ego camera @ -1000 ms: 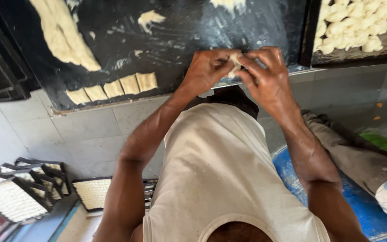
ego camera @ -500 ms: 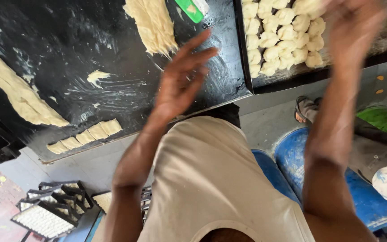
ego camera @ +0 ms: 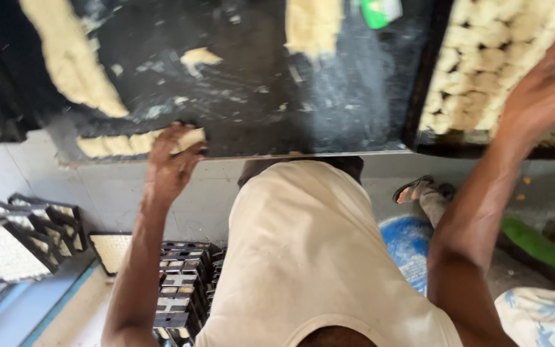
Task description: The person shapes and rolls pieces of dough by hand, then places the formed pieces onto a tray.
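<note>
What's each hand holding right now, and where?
Left hand pinches the end dough piece of the cut row. Right hand is blurred over the tray; cannot tell.

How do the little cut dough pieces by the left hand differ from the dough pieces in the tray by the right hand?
The cut dough pieces lie in one flat row at the edge of the dark table; the tray pieces are rounded lumps packed many rows deep in a black tray. The left hand touches the row's end piece; the right hand, blurred, is over the tray. Both are pale dough.
</note>
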